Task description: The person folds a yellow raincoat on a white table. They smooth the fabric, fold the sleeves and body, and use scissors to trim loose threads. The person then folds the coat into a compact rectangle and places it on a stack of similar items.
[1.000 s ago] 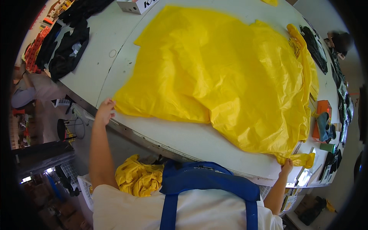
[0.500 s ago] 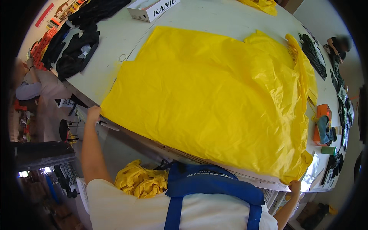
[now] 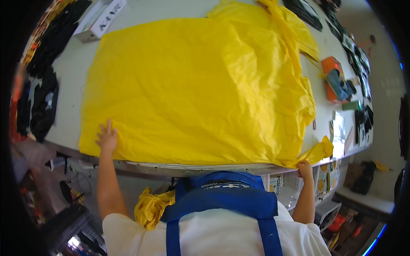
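Looking down at a big yellow fabric sheet [image 3: 200, 89] spread flat across most of the white table [image 3: 68, 64], near edge running along the table's front rim. My left hand [image 3: 106, 137] lies flat on the sheet's near-left corner, fingers spread, palm down on the cloth. My right hand [image 3: 304, 169] is at the near-right corner, right at the table edge, closed round a bunched tail of the yellow fabric that sticks up just above the fist. Exact finger grip there I cannot tell, too small, but it is pinching cloth.

Sheet is mostly smooth with light wrinkles. More yellow fabric is piled and folded at the far right, with a long strip running toward the far edge. A white long box [image 3: 100, 21] sits on the table just beyond the sheet's far-left corner, near it. Black garments [image 3: 42, 98] lie on the table's left end, apart from the sheet. An orange box [image 3: 331, 68] with bluish stuff on it sits right of the sheet, with assorted small items further along that side, too small to make out.

Below the table edge: a crumpled yellow bundle [image 3: 151, 207] beside my blue apron [image 3: 222, 200], straps over a white shirt.
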The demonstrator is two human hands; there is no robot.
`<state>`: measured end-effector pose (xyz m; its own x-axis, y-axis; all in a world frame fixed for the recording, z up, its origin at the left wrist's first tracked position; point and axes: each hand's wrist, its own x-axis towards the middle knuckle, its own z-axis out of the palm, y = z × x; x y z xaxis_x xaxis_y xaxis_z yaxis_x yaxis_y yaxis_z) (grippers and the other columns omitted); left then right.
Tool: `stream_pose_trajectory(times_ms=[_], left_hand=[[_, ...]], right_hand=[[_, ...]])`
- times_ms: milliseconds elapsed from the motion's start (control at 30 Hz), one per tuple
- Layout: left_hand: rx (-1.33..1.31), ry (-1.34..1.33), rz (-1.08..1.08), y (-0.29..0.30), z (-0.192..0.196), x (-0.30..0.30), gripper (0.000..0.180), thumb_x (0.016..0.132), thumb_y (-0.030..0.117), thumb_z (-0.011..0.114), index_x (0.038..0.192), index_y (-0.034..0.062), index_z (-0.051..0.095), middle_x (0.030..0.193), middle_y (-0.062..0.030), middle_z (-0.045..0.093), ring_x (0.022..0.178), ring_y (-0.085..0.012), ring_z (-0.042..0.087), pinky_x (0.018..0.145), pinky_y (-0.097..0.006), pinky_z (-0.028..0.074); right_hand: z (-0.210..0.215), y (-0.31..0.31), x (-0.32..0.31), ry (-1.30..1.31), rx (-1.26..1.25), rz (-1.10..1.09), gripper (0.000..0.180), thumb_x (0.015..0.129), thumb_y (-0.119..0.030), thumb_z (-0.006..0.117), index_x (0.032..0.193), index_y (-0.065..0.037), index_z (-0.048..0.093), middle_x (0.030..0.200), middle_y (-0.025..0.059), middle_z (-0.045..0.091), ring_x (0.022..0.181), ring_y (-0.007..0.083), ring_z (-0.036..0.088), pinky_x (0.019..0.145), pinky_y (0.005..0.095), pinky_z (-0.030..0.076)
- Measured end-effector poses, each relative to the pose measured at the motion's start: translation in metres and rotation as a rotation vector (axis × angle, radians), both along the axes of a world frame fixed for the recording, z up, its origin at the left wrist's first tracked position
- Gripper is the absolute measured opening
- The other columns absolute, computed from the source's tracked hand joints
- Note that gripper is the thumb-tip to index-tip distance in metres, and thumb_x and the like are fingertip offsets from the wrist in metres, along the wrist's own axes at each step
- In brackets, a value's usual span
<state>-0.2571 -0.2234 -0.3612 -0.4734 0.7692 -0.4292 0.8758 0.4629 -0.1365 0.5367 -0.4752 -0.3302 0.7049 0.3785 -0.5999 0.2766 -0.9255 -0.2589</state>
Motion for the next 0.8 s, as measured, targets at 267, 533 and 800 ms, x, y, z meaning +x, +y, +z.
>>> stream_pose_trajectory(times_ms=[267, 533, 800], left_hand=[[0.43, -0.596, -0.937, -0.018, 0.012, 0.294, 0.065, 0.089, 0.036, 0.056, 0.145, 0.0153, 0.032, 0.153, -0.0206, 0.02, 0.14, -0.042, 0.018, 0.112, -0.055, 0.014], [0.212, -0.348, -1.029, -0.042, -0.007, 0.386, 0.065, 0.086, 0.052, 0.053, 0.143, 0.0232, 0.04, 0.155, -0.0171, 0.016, 0.141, -0.0436, 0.008, 0.112, -0.059, 0.001], [0.303, -0.307, -1.073, -0.043, -0.013, 0.39, 0.062, 0.086, 0.058, 0.049, 0.135, 0.0196, 0.05, 0.152, -0.0175, 0.025, 0.139, -0.0443, 0.016, 0.112, -0.058, 0.008]], right_hand=[[0.047, 0.094, 0.018, -0.345, 0.433, 0.2, 0.035, 0.087, -0.027, 0.063, 0.114, -0.004, 0.06, 0.096, 0.0167, 0.063, 0.096, 0.0267, 0.063, 0.079, 0.0371, 0.049], [-0.043, 0.309, 0.141, -0.373, 0.661, 0.321, 0.043, 0.091, -0.036, 0.055, 0.122, -0.005, 0.057, 0.123, 0.0221, 0.056, 0.113, 0.038, 0.053, 0.096, 0.0419, 0.042], [-0.018, 0.352, 0.181, -0.604, 0.508, 0.578, 0.039, 0.089, -0.031, 0.06, 0.118, -0.006, 0.054, 0.11, 0.0218, 0.062, 0.099, 0.0376, 0.06, 0.087, 0.0419, 0.048]])
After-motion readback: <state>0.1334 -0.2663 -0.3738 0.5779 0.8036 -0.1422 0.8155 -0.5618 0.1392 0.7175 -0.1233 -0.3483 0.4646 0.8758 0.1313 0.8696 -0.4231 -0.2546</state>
